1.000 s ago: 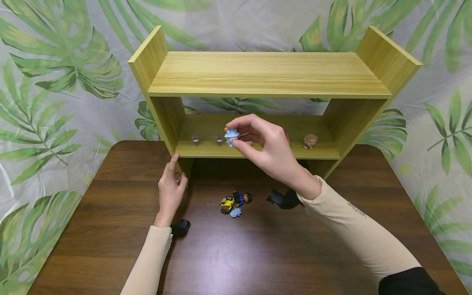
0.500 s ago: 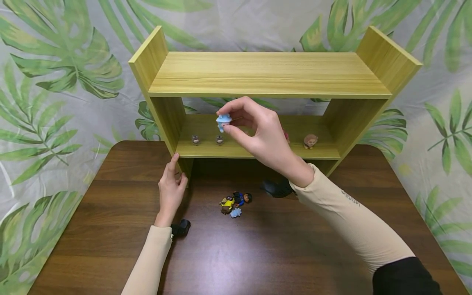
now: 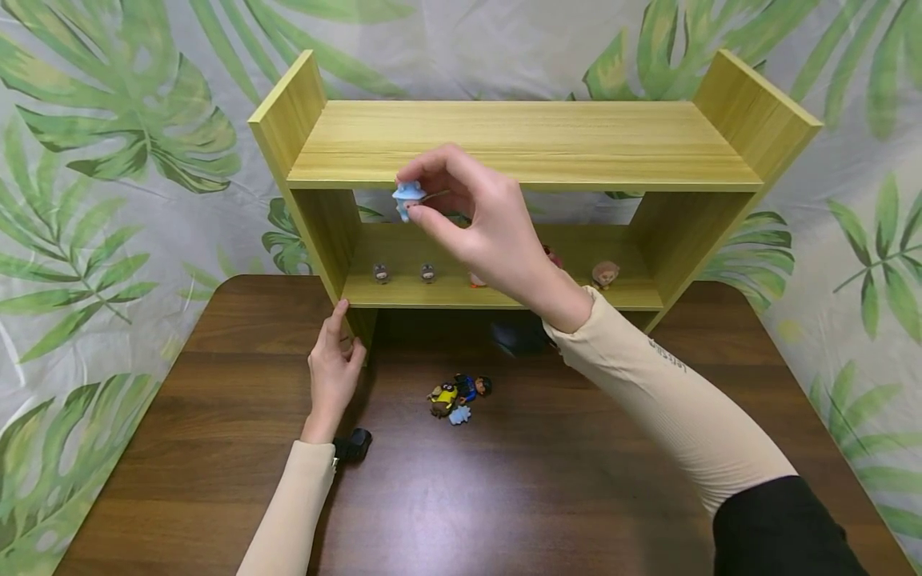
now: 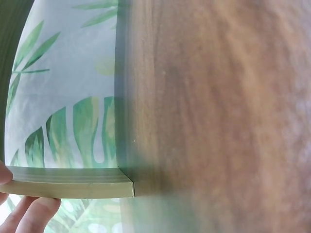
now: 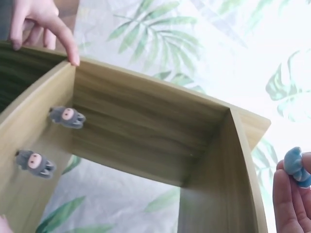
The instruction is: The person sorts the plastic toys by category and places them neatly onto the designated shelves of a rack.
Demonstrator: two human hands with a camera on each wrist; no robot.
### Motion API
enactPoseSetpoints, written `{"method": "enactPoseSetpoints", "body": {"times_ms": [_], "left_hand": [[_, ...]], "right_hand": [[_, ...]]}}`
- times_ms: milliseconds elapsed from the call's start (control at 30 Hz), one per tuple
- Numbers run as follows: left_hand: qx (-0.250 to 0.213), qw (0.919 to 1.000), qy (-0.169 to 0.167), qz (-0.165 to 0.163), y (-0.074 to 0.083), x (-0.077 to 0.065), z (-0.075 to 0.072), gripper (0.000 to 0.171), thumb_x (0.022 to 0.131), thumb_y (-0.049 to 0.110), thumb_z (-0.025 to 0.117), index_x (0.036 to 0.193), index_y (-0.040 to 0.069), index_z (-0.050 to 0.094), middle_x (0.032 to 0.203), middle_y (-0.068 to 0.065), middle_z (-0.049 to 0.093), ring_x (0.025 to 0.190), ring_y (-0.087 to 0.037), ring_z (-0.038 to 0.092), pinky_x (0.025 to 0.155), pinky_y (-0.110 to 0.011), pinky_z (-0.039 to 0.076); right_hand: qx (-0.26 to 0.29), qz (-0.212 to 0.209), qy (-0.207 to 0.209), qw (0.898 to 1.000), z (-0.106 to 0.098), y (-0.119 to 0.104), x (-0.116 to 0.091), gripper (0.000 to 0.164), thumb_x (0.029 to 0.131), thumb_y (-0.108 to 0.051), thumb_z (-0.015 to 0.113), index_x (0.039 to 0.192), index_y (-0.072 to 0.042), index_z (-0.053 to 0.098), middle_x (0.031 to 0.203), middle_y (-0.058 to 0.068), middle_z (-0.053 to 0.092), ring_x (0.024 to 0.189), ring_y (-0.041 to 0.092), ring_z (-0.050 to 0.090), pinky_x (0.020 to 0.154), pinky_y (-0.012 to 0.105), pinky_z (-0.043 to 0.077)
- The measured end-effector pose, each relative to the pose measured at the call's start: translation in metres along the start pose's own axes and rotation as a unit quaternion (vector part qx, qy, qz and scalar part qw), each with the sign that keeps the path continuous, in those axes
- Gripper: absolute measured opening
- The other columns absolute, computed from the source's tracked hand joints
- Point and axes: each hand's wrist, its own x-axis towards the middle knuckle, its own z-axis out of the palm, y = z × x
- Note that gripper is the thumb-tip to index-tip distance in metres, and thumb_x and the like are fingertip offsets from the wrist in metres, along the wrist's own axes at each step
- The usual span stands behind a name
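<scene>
My right hand (image 3: 490, 220) pinches a small light-blue toy figurine (image 3: 408, 194) with a wide hat between thumb and fingertips. It holds the figurine in front of the wooden shelf (image 3: 529, 148), level with the front edge of the upper board. The left hand (image 3: 334, 372) grips the shelf's left side panel near the middle board; in the left wrist view, thumb and fingers (image 4: 39, 213) lie on either side of the panel edge. Two grey figurines (image 5: 67, 117) stand on the middle board at its left. A pinkish-brown figurine (image 3: 605, 274) sits at its right end.
Two more figurines on the middle board are partly hidden behind my right hand and wrist. On the brown table (image 3: 446, 496) lie a yellow-clad figure (image 3: 443, 397), a blue-and-black figure with a cap (image 3: 475, 388) and a light-blue piece (image 3: 460, 414). A leaf-print cloth (image 3: 130, 104) hangs behind.
My right hand has risen and moved left with the light-blue figurine, from in front of the middle board to the upper board's edge. The left hand stays in place.
</scene>
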Motion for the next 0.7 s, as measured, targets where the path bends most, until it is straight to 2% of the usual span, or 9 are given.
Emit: {"method": "enactPoseSetpoints", "body": {"times_ms": [100, 367, 533, 700], "left_hand": [[-0.003, 1.0, 0.001, 0.001, -0.001, 0.0, 0.0, 0.083, 0.08, -0.017, 0.055, 0.145, 0.029, 0.034, 0.101, -0.018, 0.055, 0.066, -0.029, 0.045, 0.049, -0.037, 0.049], [0.005, 1.0, 0.003, 0.005, -0.003, 0.0, 0.002, 0.084, 0.079, -0.017, 0.055, 0.145, 0.029, 0.034, 0.094, -0.016, 0.053, 0.062, -0.024, 0.042, 0.048, -0.033, 0.044], [0.002, 1.0, 0.001, -0.001, -0.003, 0.0, 0.002, 0.083, 0.079, -0.017, 0.055, 0.145, 0.029, 0.035, 0.096, -0.016, 0.054, 0.064, -0.028, 0.047, 0.049, -0.034, 0.046], [-0.001, 1.0, 0.004, -0.002, 0.0, 0.0, 0.0, 0.082, 0.079, -0.016, 0.054, 0.145, 0.029, 0.035, 0.1, -0.017, 0.056, 0.07, -0.028, 0.053, 0.051, -0.034, 0.046]], "right_hand": [[-0.004, 0.008, 0.001, 1.0, 0.002, 0.0, 0.007, 0.019, 0.086, 0.007, 0.064, 0.105, 0.009, 0.059, 0.1, 0.012, 0.063, 0.089, 0.014, 0.061, 0.082, 0.032, 0.051], [-0.009, 0.02, -0.001, 1.0, 0.005, 0.003, 0.021, 0.018, 0.087, 0.006, 0.064, 0.104, 0.008, 0.059, 0.096, 0.011, 0.063, 0.087, 0.013, 0.061, 0.082, 0.031, 0.051], [-0.016, 0.022, 0.0, 1.0, 0.007, 0.006, 0.031, 0.016, 0.086, 0.006, 0.064, 0.102, 0.007, 0.059, 0.094, 0.009, 0.062, 0.085, 0.012, 0.061, 0.08, 0.029, 0.051], [-0.037, 0.05, -0.013, 0.998, 0.009, 0.007, 0.042, 0.015, 0.087, 0.005, 0.063, 0.102, 0.005, 0.059, 0.094, 0.006, 0.062, 0.088, 0.009, 0.061, 0.08, 0.025, 0.051]]}}
